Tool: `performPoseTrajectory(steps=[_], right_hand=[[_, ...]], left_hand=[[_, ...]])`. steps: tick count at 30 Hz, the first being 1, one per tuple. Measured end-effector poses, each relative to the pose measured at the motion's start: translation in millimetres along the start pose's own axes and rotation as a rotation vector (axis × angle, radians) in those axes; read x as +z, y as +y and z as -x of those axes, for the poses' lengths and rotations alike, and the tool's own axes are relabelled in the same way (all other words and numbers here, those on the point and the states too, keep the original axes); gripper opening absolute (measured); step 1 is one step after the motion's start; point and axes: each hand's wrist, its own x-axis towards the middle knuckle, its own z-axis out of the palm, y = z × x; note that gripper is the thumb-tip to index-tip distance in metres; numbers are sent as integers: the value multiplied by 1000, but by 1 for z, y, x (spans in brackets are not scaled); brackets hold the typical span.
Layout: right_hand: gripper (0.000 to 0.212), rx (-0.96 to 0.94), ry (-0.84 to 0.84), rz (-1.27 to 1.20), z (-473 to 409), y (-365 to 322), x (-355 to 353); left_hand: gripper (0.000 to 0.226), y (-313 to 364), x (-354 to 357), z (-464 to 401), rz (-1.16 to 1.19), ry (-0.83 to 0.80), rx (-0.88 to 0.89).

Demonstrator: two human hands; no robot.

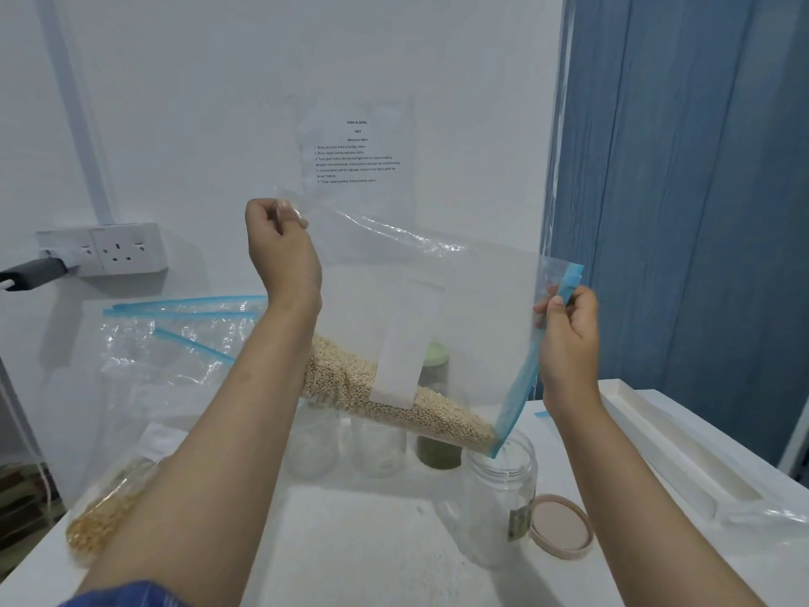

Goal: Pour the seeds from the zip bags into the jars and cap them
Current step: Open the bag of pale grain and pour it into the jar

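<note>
Both hands hold one clear, crinkly zip bag (459, 300) tilted in the air: the left hand (280, 251) pinches its sealed bottom corner up high, and the right hand (569, 339) grips the blue zip strip (523, 374) lower on the right. Pale, round seeds (394, 400) lie heaped in a long wedge along the bag's low edge, sliding toward the open corner, which dips just into the mouth of a clear plastic jar (494, 501) standing on the white surface (350, 541). A white label strip (405, 357) crosses the bag's face. Just right of the jar lies its round, pinkish-beige lid (562, 525), flat and inner side up. Farther back stand two more transparent jars (346, 440) and one capped jar with a green lid (437, 409), holding dark green contents. On the left edge a soft bag of yellow kernels (103, 514) slumps, with emptied, wrinkled zip bags (175, 339) behind it against the wall. A long white tray (683, 449) runs along the right.
</note>
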Motion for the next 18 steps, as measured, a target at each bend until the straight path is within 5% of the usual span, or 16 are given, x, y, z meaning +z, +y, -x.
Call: performPoseTrajectory(steps=[18], right_hand=[[13,0,21,-1,2,-2,1]], left_hand=[[22,0,1,-1,26,-13,-12]])
